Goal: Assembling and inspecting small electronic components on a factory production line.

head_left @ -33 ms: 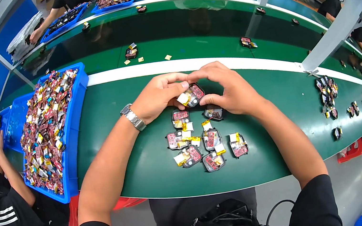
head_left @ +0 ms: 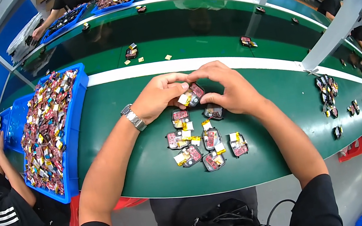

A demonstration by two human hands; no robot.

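Above the near green table, my left hand [head_left: 159,95] and my right hand [head_left: 230,89] meet at the fingertips around a small black plastic housing [head_left: 195,94]. Inside this housing lies a red circuit board, and a whitish pouch battery with yellow tape shows at its left side. Both hands have curled fingers and grip the edges; part of the housing is hidden by them. Just below my hands, several similar housings lie loosely grouped, among them one housing [head_left: 213,111] under my right hand, one housing [head_left: 180,118] under my left, and a separate housing [head_left: 238,144] to the right.
A blue tray [head_left: 75,131] heaped with red boards and batteries stands at the left. Beyond a white rail [head_left: 125,74] runs a green conveyor belt [head_left: 199,51] carrying scattered housings. More housings [head_left: 327,92] lie at the right. White posts [head_left: 341,31] rise there. Co-workers sit around.
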